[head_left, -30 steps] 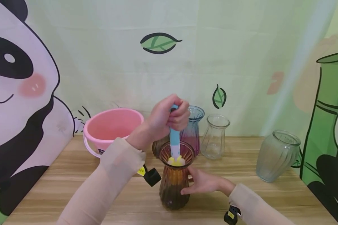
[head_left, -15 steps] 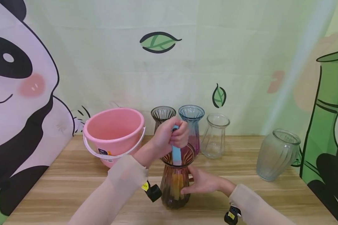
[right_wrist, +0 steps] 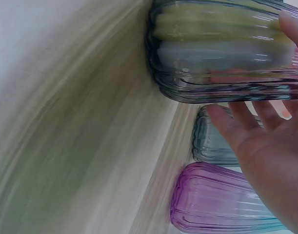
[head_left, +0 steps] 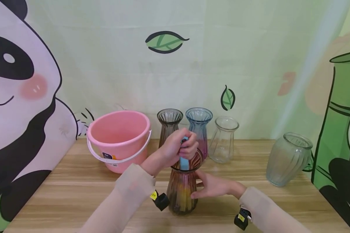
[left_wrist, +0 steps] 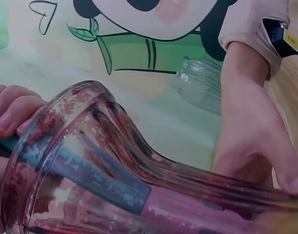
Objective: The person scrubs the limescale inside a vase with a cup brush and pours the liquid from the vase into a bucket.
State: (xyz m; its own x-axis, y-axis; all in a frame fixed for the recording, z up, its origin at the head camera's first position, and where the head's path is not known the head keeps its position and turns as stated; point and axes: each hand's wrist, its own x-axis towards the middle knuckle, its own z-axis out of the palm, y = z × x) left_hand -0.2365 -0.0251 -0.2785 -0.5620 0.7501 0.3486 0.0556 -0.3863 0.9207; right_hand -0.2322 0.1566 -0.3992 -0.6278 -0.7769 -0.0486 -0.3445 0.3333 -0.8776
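A fluted amber-and-grey glass vase (head_left: pixel 175 191) stands upright on the table, nearest to the person. My left hand (head_left: pixel 178 147), in a fist just over its mouth, grips the blue handle (head_left: pixel 184 163) of a sponge bottle brush. Deep inside the vase is the yellow-and-white sponge head (right_wrist: pixel 212 29), seen through the glass in the right wrist view. My right hand (head_left: pixel 214 186) holds the vase's right side, thumb in front and fingers behind. The left wrist view shows the brush handle (left_wrist: pixel 107 183) through the flared neck.
Behind stand a grey vase (head_left: pixel 167 126), a blue-to-purple vase (head_left: pixel 199 121) and a clear vase (head_left: pixel 221 145). A frosted glass jar (head_left: pixel 288 161) is at the right. At the back left sits a pink bucket (head_left: pixel 119 152) with a white handle.
My left hand has moved down, taking the sponge head from the vase's mouth to low inside it. The right hand keeps its hold on the vase.
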